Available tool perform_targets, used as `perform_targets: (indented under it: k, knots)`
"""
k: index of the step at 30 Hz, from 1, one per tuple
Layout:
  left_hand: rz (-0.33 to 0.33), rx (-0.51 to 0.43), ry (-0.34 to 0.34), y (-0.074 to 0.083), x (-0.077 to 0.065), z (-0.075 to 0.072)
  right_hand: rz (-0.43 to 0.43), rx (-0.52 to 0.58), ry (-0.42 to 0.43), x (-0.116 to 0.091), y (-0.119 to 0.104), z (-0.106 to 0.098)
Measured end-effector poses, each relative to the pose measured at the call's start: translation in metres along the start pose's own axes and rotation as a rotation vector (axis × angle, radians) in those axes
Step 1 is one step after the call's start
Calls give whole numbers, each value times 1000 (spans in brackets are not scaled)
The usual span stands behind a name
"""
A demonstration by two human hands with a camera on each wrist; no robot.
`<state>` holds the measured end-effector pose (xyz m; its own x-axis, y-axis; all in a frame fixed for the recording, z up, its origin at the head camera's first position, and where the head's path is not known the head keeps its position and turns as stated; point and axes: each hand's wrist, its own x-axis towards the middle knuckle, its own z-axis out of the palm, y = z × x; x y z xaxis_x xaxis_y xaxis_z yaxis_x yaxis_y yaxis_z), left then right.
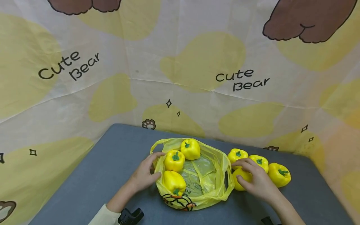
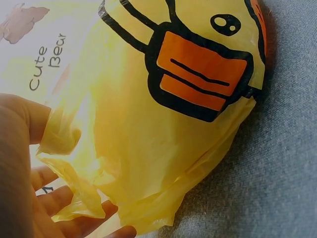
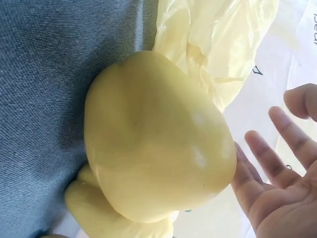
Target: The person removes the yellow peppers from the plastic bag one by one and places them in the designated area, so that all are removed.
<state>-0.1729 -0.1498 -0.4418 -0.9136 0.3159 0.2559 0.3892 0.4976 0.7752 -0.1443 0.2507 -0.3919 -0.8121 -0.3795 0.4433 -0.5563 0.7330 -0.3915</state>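
Observation:
A yellow plastic bag lies spread with its mouth up, a duck face printed on its side. Inside, along its left side, are three yellow bell peppers: one at the back, one in the middle and one in front. My left hand holds the bag's left rim, thumb and fingers on the thin plastic. To the right of the bag, my right hand hovers over the nearest loose bell pepper, fingers spread around its upper side without gripping it.
Beyond my right hand sit more yellow bell peppers, one at the back, one in the middle and one at the right. Everything stands on a grey-blue cloth-covered table. A patterned curtain hangs behind it.

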Motion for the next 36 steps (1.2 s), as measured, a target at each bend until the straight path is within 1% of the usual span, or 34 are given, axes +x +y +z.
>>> perform_targets:
  k: [8,20,29,32,36]
  knots:
    - [-4,4,1,4,0,-2,-11,19,-13,1,-4,3]
    - [-5,8,1,2,1,-1,18,18,-47,20,-32,13]
    - [3,1,4,2,0,-1,-76,112,-50,34,-54,34]
    - [13,-3,3,2,0,-1,-83,154,-55,36,-63,44]
    - [18,-2,5,2,0,-1,-70,219,-73,40,-75,56]
